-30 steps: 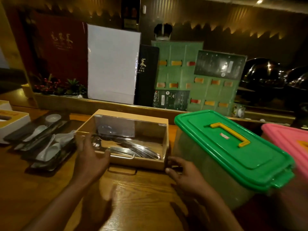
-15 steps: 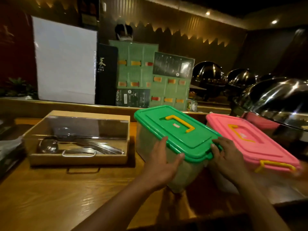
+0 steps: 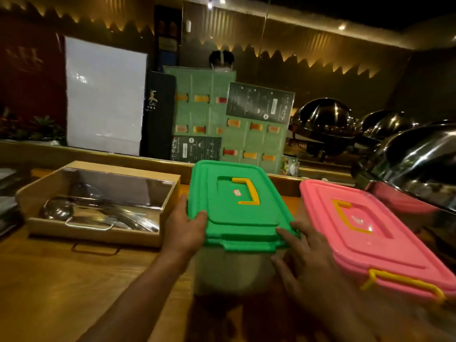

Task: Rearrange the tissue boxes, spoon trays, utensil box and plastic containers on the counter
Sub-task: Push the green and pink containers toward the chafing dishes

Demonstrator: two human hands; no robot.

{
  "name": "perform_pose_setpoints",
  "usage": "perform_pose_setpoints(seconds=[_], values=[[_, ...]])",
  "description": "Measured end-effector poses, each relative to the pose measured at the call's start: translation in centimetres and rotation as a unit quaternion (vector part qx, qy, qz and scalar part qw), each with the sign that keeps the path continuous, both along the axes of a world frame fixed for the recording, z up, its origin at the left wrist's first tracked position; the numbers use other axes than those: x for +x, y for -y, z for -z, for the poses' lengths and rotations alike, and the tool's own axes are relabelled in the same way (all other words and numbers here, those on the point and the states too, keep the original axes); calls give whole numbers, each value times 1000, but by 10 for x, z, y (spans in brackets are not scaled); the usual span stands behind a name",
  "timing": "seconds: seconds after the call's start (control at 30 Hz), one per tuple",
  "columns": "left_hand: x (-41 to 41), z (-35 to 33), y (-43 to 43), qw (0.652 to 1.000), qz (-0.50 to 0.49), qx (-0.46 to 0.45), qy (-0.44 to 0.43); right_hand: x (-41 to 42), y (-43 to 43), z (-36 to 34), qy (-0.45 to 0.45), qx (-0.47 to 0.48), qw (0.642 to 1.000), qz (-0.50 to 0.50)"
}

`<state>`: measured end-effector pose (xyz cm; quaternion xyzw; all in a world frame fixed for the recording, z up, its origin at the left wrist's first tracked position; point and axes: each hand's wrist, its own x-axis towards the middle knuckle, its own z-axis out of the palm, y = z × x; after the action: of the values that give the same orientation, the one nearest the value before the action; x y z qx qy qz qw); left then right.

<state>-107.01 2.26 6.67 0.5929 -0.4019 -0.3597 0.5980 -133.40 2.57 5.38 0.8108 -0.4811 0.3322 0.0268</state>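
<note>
A clear plastic container with a green lid and yellow handle stands in the middle of the wooden counter. My left hand presses its left side, thumb on the lid's edge. My right hand holds its near right corner. A second container with a pink lid sits just to the right, close beside it. The wooden utensil box with a clear lid and metal ladles inside lies to the left. Tissue boxes are out of view.
Menu boards and a white panel lean behind the counter's back ledge. Shiny chafing dish domes stand at the right, close to the pink-lidded container. Dark spoon trays peek in at the left edge.
My hands left the utensil box and took hold of the green-lidded container. It has turned so that it stands square to me, and the view has swung right.
</note>
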Motion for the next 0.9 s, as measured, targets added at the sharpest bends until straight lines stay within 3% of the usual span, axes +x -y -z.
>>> perform_pose_setpoints(seconds=[0.1, 0.27, 0.6, 0.77, 0.83, 0.9], values=[[16, -7, 7, 997, -66, 11, -34, 4, 11, 12, 64, 33, 996, -47], [19, -9, 17, 994, -83, 30, -62, 17, 25, 21, 103, 34, 992, -62], [11, -13, 33, 995, -76, 23, -63, 26, 40, 14, 109, 57, 992, -22], [13, -11, 31, 996, -75, 22, -41, 26, 34, 9, 67, 71, 995, -8], [13, -10, 28, 997, -73, 15, 3, 21, 21, -1, 41, 93, 995, -7], [10, -10, 20, 985, -101, -28, 139, 7, 5, -13, 31, 67, 997, -16]])
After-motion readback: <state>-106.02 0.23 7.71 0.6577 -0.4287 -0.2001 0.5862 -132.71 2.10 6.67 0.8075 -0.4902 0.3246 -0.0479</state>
